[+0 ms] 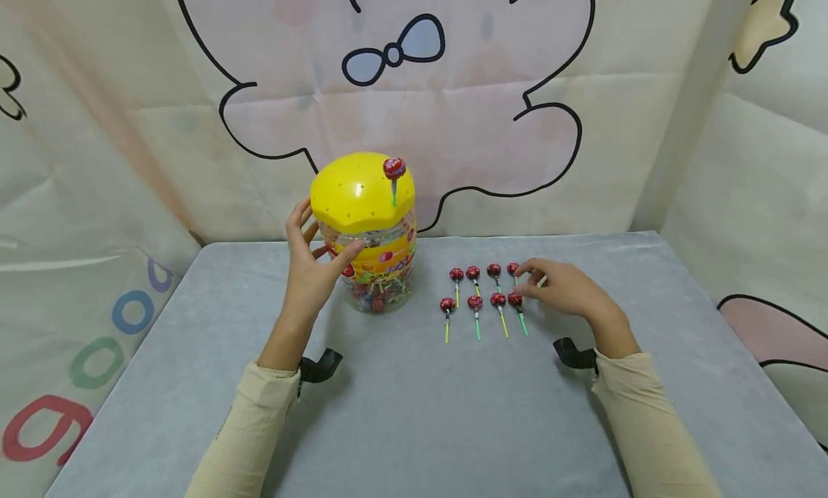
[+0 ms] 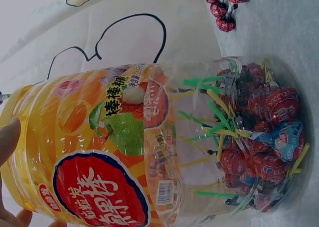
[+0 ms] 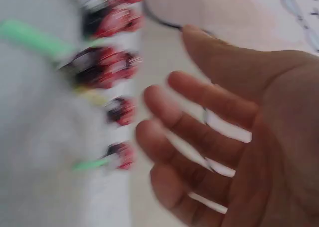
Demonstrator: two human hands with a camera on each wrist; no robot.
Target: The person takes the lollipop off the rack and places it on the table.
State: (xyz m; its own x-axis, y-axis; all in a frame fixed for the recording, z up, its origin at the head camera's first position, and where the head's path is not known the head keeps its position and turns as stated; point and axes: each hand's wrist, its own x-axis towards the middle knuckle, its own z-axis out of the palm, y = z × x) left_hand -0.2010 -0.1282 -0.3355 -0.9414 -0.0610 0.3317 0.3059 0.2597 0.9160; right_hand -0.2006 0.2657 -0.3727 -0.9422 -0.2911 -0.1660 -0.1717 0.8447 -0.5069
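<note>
A clear plastic jar (image 1: 380, 271) with a yellow lid (image 1: 352, 192) and a colourful label stands toward the back of the table. My left hand (image 1: 313, 271) holds it by the side, thumb across the front, fingers round the left. Red-wrapped lollipops and one blue-wrapped lollipop (image 2: 283, 141) lie in its bottom. One red lollipop (image 1: 394, 169) stands upright at the lid's right side, green stick down. Right of the jar lie two rows of red lollipops (image 1: 475, 303) with yellow or green sticks. Over their right end hovers my right hand (image 1: 566, 288), fingers loosely bent, nothing between them.
Grey cloth covers the table (image 1: 420, 419). Pale printed curtains (image 1: 491, 146) hang close behind the table and along both sides. A black wrist mount (image 1: 320, 366) sticks out from the left wrist, and another black mount (image 1: 574, 354) from the right wrist.
</note>
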